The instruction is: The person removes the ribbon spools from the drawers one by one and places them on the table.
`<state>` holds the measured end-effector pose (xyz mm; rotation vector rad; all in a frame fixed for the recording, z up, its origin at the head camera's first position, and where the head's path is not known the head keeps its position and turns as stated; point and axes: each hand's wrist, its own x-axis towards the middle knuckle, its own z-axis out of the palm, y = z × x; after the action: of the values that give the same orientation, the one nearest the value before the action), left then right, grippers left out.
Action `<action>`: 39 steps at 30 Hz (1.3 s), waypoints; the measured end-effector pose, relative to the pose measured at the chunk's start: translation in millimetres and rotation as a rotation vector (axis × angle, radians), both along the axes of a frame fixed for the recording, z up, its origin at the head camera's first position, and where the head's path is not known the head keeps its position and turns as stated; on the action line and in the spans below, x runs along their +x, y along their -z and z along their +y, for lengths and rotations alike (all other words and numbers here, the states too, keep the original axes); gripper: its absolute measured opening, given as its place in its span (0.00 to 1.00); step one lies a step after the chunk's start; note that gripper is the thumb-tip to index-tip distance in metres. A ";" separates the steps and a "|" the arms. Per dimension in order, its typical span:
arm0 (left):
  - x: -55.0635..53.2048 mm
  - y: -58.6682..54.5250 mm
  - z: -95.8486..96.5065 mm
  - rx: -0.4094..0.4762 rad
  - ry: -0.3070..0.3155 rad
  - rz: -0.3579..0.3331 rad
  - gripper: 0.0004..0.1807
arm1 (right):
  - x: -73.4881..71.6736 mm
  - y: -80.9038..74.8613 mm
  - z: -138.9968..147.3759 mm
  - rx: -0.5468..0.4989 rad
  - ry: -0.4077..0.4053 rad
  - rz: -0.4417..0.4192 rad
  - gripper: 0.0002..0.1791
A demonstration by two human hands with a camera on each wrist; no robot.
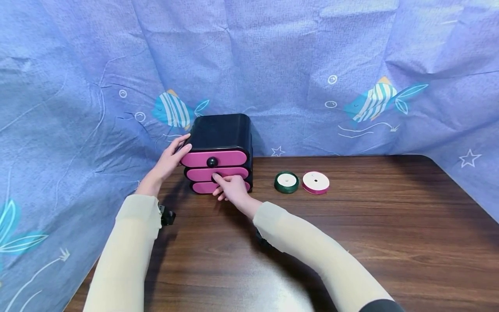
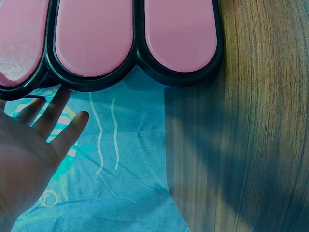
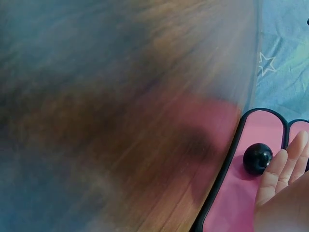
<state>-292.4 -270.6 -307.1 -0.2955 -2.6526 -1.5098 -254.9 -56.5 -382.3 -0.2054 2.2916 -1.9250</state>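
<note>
The left hand (image 1: 170,161) lies spread against the box (image 1: 222,130); the right hand (image 1: 234,189) pinches the middle knob (image 1: 213,178), likely the surest hold. The box, between them, is probably light, stiff, slick.

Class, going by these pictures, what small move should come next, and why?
Probably a gentle pull of the middle drawer toward the person: it looks closed, the right hand grips its knob, and the left hand rests against the side of the black cabinet, which could steady it.
</note>
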 end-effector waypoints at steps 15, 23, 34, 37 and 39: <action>-0.4 1.0 0.3 0.001 -0.008 -0.008 0.36 | 15.4 2.4 2.8 -0.069 -0.030 -0.027 0.27; 0.3 -0.2 0.4 0.005 -0.014 -0.016 0.36 | 27.3 5.3 4.3 -0.077 -0.058 -0.046 0.27; 0.6 0.2 0.7 0.004 -0.002 -0.008 0.36 | 43.9 5.8 5.7 -0.123 -0.078 -0.054 0.25; 0.3 1.0 -0.2 0.002 -0.003 -0.005 0.36 | 50.1 6.0 5.0 -0.145 -0.094 -0.066 0.25; 0.0 1.4 -0.3 0.000 -0.004 -0.001 0.36 | 54.5 5.8 4.6 -0.144 -0.099 -0.071 0.25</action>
<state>-292.4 -270.9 -308.5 -0.2892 -2.6525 -1.5093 -200.3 -51.9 -388.2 -0.2566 2.0599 -2.0141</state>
